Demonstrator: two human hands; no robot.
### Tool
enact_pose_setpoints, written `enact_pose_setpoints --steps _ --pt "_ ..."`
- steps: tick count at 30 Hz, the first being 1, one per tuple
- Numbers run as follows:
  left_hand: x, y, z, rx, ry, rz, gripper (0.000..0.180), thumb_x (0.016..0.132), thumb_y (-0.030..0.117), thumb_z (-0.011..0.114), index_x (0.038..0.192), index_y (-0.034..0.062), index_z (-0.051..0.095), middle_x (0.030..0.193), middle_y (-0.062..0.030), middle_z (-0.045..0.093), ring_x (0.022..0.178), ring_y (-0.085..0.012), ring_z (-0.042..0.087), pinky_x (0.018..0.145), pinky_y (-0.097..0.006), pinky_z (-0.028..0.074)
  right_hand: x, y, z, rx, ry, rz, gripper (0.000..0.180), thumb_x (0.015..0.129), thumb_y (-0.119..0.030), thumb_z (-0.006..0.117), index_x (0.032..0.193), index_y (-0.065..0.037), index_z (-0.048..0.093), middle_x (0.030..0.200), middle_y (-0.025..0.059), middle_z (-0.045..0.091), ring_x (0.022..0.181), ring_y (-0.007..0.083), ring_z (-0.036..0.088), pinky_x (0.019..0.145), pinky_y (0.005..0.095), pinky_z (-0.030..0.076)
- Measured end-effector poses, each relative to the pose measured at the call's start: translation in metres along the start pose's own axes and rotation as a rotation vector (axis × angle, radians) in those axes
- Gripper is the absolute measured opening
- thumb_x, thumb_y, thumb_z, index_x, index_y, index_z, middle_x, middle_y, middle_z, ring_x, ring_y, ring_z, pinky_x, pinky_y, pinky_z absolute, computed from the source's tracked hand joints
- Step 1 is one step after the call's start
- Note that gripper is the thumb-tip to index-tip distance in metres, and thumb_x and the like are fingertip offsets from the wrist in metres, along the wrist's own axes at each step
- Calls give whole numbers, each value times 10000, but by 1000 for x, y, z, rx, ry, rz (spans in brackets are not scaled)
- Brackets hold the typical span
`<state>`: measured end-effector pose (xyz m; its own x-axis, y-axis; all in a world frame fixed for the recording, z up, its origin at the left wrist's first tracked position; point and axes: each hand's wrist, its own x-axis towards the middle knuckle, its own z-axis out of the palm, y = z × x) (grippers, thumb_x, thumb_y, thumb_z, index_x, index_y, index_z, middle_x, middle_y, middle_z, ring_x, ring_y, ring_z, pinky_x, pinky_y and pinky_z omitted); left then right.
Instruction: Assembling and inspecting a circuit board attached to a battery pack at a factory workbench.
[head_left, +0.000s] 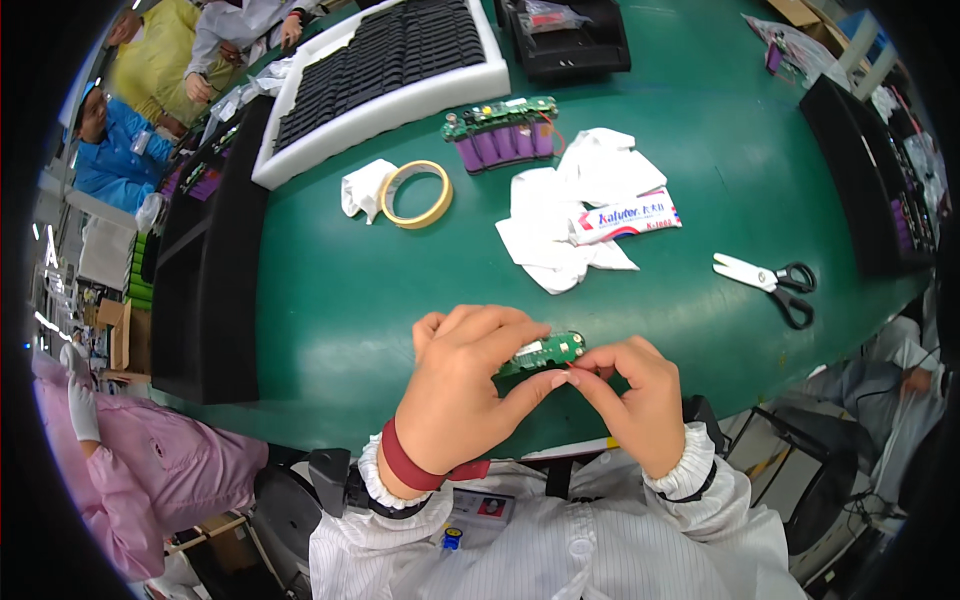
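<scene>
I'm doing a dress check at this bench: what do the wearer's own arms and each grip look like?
The left grip and right grip are both ungloved hands. A dark red wristband circles the left wrist; none shows on the right. The white sleeves carry fine stripes and end in gathered, elastic-looking cuffs, with a black band at each.

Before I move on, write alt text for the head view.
The left hand holds a green circuit board, the right hand at its right end, over a green table. Beyond lie a yellow tape roll, a purple battery pack and a white tube partly on white cloth, with scissors at right.
</scene>
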<state>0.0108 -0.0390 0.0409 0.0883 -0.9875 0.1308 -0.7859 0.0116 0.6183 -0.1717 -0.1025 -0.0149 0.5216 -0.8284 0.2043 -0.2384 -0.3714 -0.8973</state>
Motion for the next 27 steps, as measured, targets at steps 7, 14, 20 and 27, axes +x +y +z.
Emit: enact_pose_setpoints --steps 7,14,20,27 --pt "-5 13 27 326 211 -21 373 688 231 854 1010 103 715 997 -26 684 964 -214 603 947 -429 277 -7 7 1 -8 61 -32 112 799 -86 764 887 -59 699 802 51 692 691 234 566 606 349 452" --pt "-16 20 27 390 217 -49 401 685 201 848 1050 110 708 1031 -22 685 1003 -205 601 976 -425 271 -7 7 -6 -9 68 -81 86 819 -105 745 881 -63 702 813 58 693 694 263 562 655 364 444" --pt "-16 19 29 399 218 -34 403 697 185 839 1068 113 700 1036 -16 685 1002 -201 602 968 -415 283 -5 11 -6 15 102 -91 70 823 -101 736 864 -54 704 804 66 687 699 268 572 661 364 443" --pt "-16 23 28 400 215 -61 374 717 188 829 1059 112 700 1032 -16 689 995 -198 606 956 -403 289 -5 13 -5 75 106 -66 66 831 -92 725 870 -41 708 804 79 683 709 270 591 663 364 458"
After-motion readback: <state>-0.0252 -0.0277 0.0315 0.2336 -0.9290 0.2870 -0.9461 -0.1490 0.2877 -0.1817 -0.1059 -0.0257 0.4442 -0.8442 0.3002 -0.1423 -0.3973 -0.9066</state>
